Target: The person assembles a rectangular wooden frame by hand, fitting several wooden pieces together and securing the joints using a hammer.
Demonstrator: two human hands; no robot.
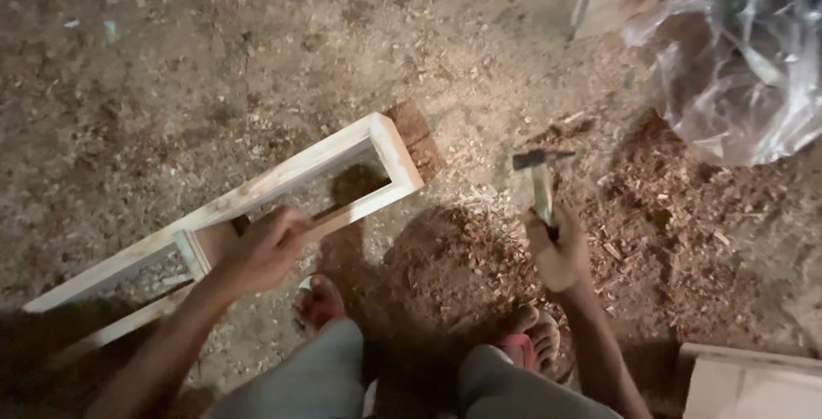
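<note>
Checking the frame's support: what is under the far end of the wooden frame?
A reddish-brown block sticks out beneath the wooden frame's far end. How far it runs underneath is hidden.

dim, warm light from above | dark shadow at centre; glare on plastic bag [741,59] | soft blur

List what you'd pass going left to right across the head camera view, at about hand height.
Pale wooden frame → left hand gripping its rail → right hand holding a hammer upright → clear plastic bag, further back.
</note>
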